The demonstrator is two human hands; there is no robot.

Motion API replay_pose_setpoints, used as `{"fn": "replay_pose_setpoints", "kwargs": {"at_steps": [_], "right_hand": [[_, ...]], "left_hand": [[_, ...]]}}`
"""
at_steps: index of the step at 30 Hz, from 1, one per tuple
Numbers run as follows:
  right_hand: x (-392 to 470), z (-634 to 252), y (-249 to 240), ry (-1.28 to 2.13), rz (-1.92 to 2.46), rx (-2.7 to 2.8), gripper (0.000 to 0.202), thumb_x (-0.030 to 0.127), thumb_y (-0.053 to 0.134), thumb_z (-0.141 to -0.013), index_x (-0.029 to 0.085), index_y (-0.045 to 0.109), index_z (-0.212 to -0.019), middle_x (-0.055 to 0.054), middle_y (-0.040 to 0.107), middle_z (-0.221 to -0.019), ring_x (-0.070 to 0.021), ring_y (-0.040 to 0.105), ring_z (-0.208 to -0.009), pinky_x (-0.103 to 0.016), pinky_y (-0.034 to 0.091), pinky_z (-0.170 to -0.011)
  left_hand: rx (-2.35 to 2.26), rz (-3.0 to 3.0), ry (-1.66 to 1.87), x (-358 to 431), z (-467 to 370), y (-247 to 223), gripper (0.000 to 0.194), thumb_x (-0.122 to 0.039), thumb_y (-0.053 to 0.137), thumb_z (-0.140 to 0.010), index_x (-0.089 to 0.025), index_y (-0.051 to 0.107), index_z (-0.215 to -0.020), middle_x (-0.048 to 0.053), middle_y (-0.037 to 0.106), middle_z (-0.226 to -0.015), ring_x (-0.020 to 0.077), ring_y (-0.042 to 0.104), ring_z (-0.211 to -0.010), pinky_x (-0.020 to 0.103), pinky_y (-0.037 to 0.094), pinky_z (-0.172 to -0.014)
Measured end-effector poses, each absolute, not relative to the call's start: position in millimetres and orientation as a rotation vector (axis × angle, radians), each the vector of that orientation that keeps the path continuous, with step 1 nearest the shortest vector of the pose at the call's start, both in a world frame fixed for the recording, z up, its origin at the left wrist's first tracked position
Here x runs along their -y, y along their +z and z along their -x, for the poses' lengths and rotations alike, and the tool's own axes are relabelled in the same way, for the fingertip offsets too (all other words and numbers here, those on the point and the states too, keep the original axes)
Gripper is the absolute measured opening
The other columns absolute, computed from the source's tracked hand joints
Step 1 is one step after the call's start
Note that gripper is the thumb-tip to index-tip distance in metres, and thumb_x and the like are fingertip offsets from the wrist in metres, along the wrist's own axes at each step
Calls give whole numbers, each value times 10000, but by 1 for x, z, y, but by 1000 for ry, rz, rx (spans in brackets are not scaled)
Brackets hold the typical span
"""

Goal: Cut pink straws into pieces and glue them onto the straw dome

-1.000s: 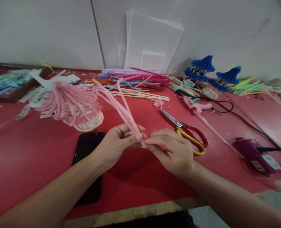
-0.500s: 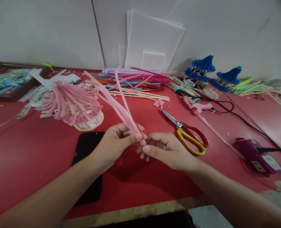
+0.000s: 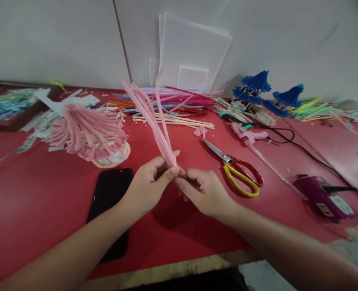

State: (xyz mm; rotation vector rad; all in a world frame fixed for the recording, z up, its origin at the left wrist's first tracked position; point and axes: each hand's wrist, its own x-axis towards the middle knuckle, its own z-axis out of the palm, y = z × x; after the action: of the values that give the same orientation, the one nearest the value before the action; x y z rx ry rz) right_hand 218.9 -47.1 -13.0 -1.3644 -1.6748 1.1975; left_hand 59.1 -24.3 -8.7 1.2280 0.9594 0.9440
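Observation:
Several long pink fuzzy stems (image 3: pixel 154 125) fan upward from my left hand (image 3: pixel 150 182), whose thumb and fingers pinch their lower ends. My right hand (image 3: pixel 207 192) meets it at the bottom of the bundle, fingers curled and closed together; whatever lies between its fingertips is hidden. To the left, a pink roof-like piece of fuzzy stems (image 3: pixel 86 129) sits over a pale round base (image 3: pixel 115 155). Scissors (image 3: pixel 227 159) with one red and one yellow handle lie to the right of my hands, beside small cut pink pieces (image 3: pixel 200 131).
A black phone (image 3: pixel 110 198) lies under my left forearm. Behind are loose coloured stems (image 3: pixel 182 101), pale sticks (image 3: pixel 179 120) and blue roof-like pieces (image 3: pixel 289 97). On the right are a pink glue gun (image 3: pixel 248 135), its cable, and a purple power block (image 3: pixel 327 198).
The pink bundle has swung more upright in my left hand. My right hand has moved in against its lower ends, and its fingers have closed.

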Motion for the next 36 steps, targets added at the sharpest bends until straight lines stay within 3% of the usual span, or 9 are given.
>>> {"fn": "replay_pose_setpoints", "kwargs": {"at_steps": [5,9,21,26,32,36], "right_hand": [[46,-218,-12,1106,1394,1742,309,350,516,-868,177,543,-614,26,542,-497,-71,466,-451,-203,334,-450],[45,-220,-11,1236,1370,1671,278,360,555,-862,174,576,-656,30,566,-516,-69,495,-457,-195,376,-465],[45,-220,-9,1562,1272,1475,330,454,614,-825,173,538,-668,30,578,-564,-43,486,-423,-150,336,-372],[47,-218,-8,1593,1270,1448,336,441,613,-828,169,537,-647,37,561,-551,-30,470,-415,-135,321,-368],[47,-214,-5,1667,1277,1371,392,509,690,-755,173,534,-626,47,550,-532,-33,456,-397,-142,319,-352],[46,-214,-4,1706,1276,1350,420,537,716,-717,176,531,-610,51,547,-521,-34,452,-390,-148,319,-351]], "left_hand": [[-999,-1342,959,25,-59,-10,489,-386,668,-842,-134,577,-1251,63,724,-966,177,663,-870,299,517,-844],[-973,-1275,936,25,-58,-10,453,-360,637,-872,-150,575,-1270,48,709,-943,154,646,-818,284,522,-801],[-780,-1013,969,23,-56,-18,240,-362,687,-851,-216,703,-1041,27,682,-902,152,626,-823,280,510,-776],[-802,-1038,992,23,-57,-14,334,-343,637,-891,-217,591,-1197,35,706,-1009,164,653,-918,286,520,-819],[-893,-1141,1193,28,-63,-4,425,-250,673,-857,-256,344,-1125,1,722,-977,135,693,-753,263,538,-721],[-894,-1279,1224,28,-62,-5,201,-208,635,-880,-225,445,-944,16,707,-997,117,686,-738,234,532,-713]]}}
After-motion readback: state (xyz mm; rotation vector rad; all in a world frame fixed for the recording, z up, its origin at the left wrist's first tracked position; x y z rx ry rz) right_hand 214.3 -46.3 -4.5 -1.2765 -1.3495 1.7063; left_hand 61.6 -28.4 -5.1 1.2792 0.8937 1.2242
